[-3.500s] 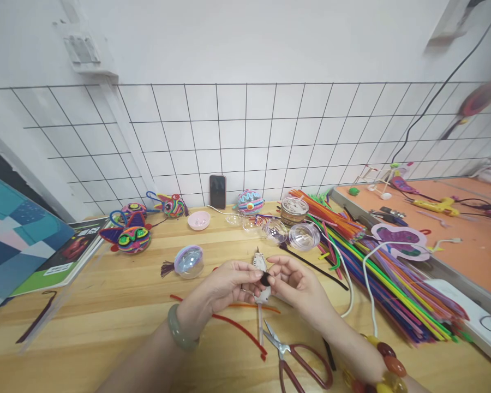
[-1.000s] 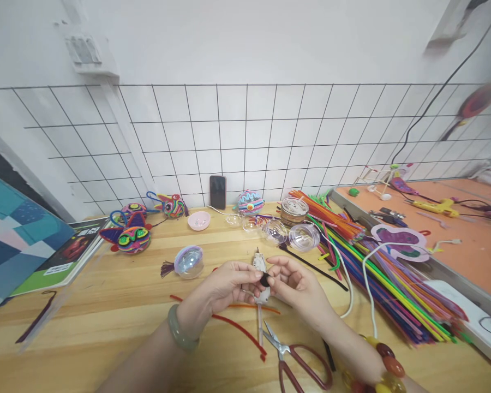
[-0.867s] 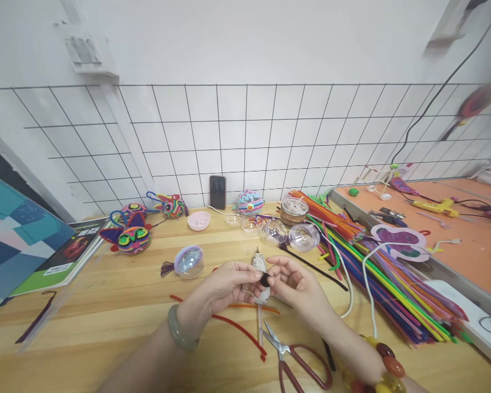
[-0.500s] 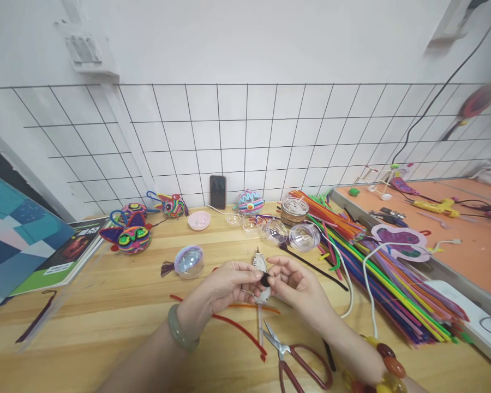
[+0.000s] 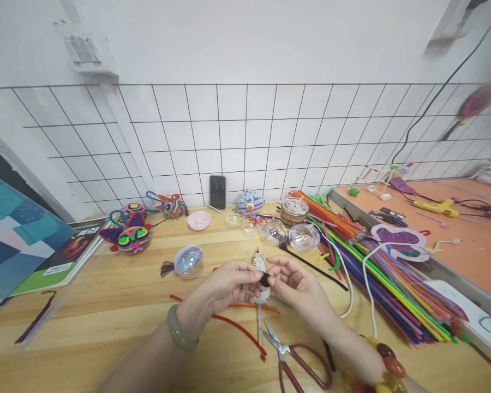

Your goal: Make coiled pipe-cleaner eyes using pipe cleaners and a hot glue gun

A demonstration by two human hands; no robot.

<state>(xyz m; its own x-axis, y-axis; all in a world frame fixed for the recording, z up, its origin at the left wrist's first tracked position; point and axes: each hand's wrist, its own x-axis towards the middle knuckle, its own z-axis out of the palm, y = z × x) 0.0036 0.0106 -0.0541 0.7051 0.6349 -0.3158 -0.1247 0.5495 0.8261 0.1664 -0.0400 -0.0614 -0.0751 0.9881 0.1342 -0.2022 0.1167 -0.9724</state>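
Pinched between both hands: one small black piece [image 5: 265,279], thumb and fingertip of the left hand [image 5: 231,281] on one side, those of the right hand [image 5: 297,284] on the other — tips pressed onto it, remaining fingers loosely curled. Piece sits in front of a white glue gun [image 5: 259,263], as seen from the head. Surface: pale wooden table [image 5: 85,338] against a white wall [image 5: 245,43] ruled with black grid lines; orange tabletop [image 5: 474,256] on the right. Counts: scissors [image 5: 284,348], 1, blades slightly parted, near the hands; phone [image 5: 217,192], 1, upright by the wall; pink dish [image 5: 198,227], 1; clear ball [image 5: 189,262] with dark tassel, 1; colourful animal ornaments [image 5: 133,240] at left, 3; pipe cleaners [image 5: 401,297] in a large heap at right — too many to count
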